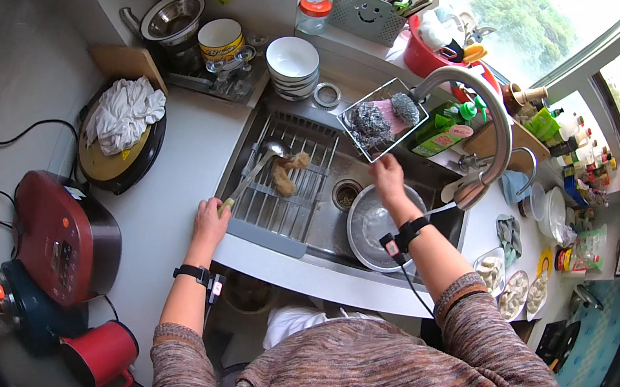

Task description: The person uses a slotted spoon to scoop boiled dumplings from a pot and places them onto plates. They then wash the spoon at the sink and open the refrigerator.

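My left hand (211,221) is closed around the handle end of a long-handled metal spoon (250,176), whose round head rests over the drying rack (270,216). Beside the spoon on the rack lies a tan, crumpled scrubber or cloth (287,174). My right hand (389,178) has its fingers curled together just below a wire basket (374,159); whether they hold anything is hidden. In that basket are steel wool scourers (369,126) and a pink sponge (389,116). Under my right wrist, a metal bowl (363,233) holding water sits in the sink (324,227).
The curved faucet (504,122) arches over the sink's right side, with running water (441,209). Stacked white bowls (293,61) stand behind the sink. A green detergent bottle (440,132) is behind right. Plates of dumplings (513,295) lie right; a red rice cooker (62,236) stands left.
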